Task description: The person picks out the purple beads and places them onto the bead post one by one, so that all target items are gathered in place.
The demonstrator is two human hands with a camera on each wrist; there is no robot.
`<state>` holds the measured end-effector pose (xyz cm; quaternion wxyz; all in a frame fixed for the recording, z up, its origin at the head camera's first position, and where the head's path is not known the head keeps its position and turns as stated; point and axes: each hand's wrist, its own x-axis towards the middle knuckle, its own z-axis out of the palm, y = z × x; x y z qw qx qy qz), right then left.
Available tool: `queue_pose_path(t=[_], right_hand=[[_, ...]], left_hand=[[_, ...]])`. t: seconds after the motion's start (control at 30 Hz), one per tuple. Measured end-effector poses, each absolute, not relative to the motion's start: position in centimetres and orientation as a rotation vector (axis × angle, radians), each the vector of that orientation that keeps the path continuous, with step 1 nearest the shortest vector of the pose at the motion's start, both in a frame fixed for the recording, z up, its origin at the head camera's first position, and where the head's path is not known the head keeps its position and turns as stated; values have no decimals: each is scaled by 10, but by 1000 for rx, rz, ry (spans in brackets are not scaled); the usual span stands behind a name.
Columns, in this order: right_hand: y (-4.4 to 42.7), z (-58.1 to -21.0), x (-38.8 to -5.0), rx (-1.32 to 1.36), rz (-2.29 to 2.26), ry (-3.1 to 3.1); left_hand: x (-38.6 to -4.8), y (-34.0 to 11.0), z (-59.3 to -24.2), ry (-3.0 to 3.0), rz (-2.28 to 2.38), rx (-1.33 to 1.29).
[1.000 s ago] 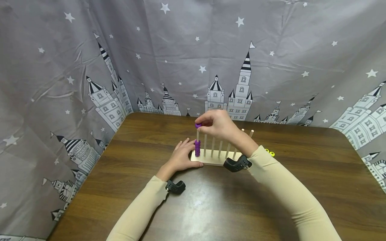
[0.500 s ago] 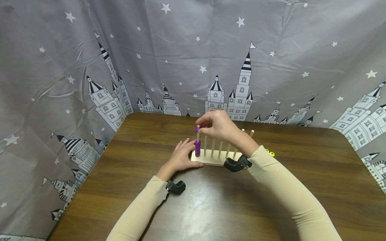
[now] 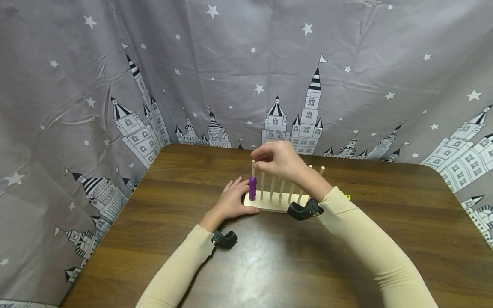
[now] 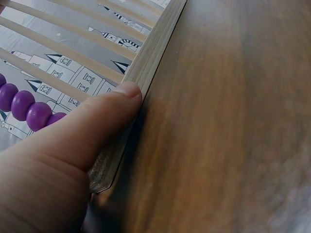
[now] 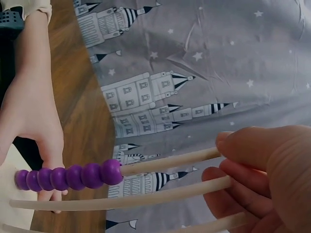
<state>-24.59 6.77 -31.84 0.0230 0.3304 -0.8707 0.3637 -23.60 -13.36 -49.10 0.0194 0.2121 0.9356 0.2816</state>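
Observation:
A wooden peg abacus (image 3: 274, 207) stands upright on the table, with a row of thin pegs. Several purple beads (image 3: 252, 188) are stacked on its leftmost peg; above them, that peg shows bare wood. My left hand (image 3: 230, 202) grips the left end of the base, its thumb (image 4: 114, 109) pressed along the front edge and its fingers reaching behind. At the top of the bead peg is my right hand (image 3: 280, 159), with no bead between thumb and fingers. In the right wrist view its thumb (image 5: 231, 143) is by the peg's tip, fingers loosely bent.
Yellow beads (image 3: 348, 197) lie on the brown table (image 3: 385, 214) to the right of the abacus, partly hidden by the right sleeve. A grey curtain (image 3: 231, 64) printed with castles and stars hangs behind the table. The remaining pegs stand under the right hand.
The purple bead that my right hand held at the peg's top has gone down the peg onto the stack. My left hand has stayed on the base.

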Motion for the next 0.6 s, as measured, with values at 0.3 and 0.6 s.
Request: queue_pose_path(t=[0.3, 0.6], right_hand=[[92, -311, -243, 946, 1201, -2526], [139, -309, -242, 718, 1240, -2497]], left_hand=[[-237, -133, -493, 2914, 854, 657], [-238, -134, -492, 2917, 835, 658]])
